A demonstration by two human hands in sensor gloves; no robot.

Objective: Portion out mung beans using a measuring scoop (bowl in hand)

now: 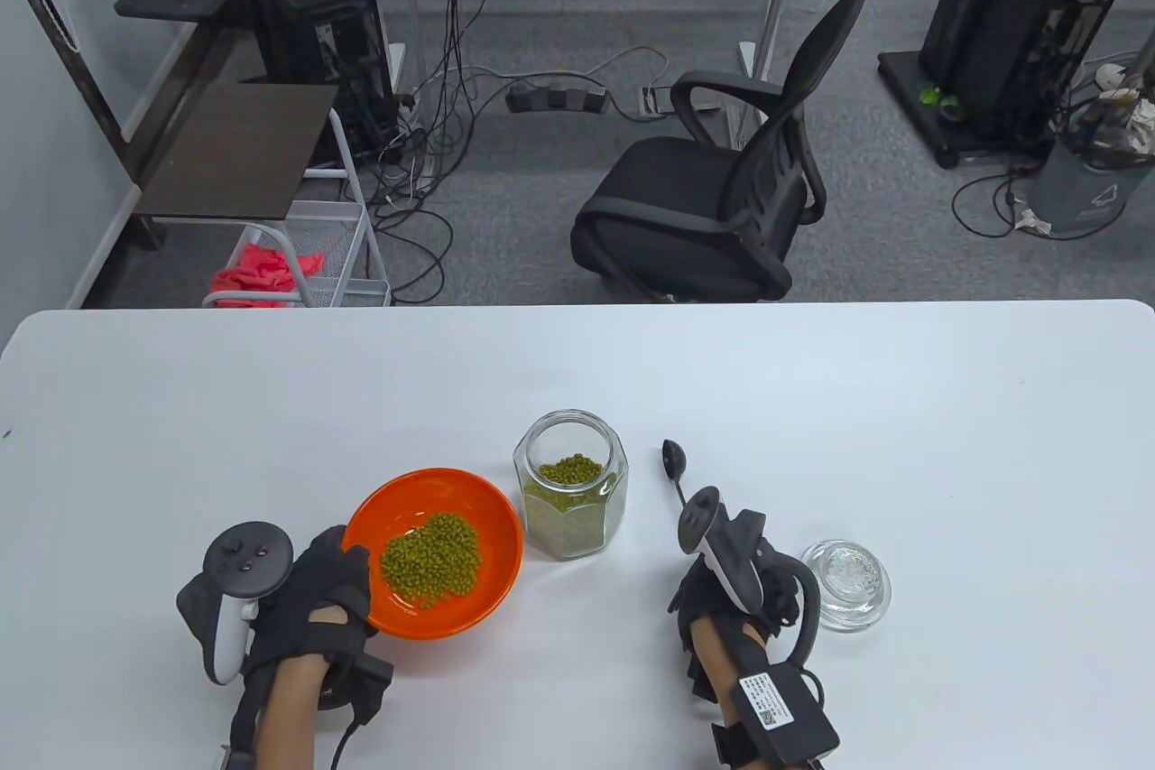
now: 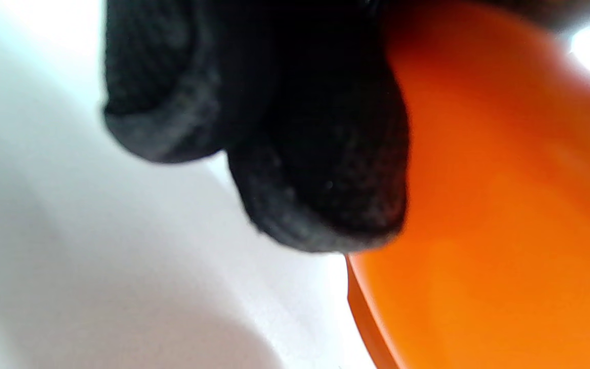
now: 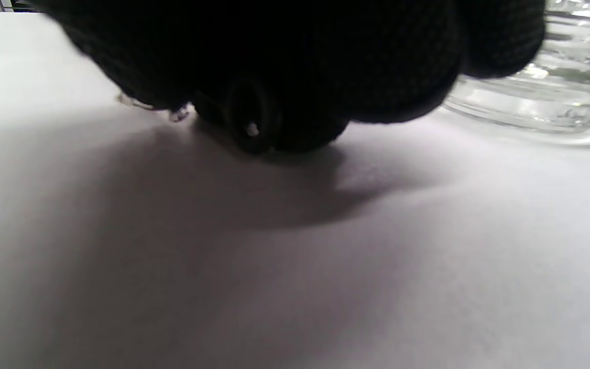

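Note:
An orange bowl [image 1: 492, 535] holding a heap of mung beans [image 1: 431, 560] is at the table's near left. My left hand [image 1: 354, 561] grips its left rim; in the left wrist view my gloved fingers [image 2: 320, 195] press the bowl's outer wall [image 2: 505, 205]. An open glass jar [image 1: 570, 481] partly filled with beans stands just right of the bowl. The black measuring scoop [image 1: 675, 459] lies right of the jar with its head empty. Its handle runs back under my right hand [image 1: 713, 571]. My right fingers [image 3: 325, 61] curl around the handle end [image 3: 248, 115], low on the table.
The jar's glass lid [image 1: 845, 582] lies on the table just right of my right hand and also shows in the right wrist view [image 3: 541, 97]. A black office chair [image 1: 722, 201] stands beyond the white table's far edge [image 1: 577, 305].

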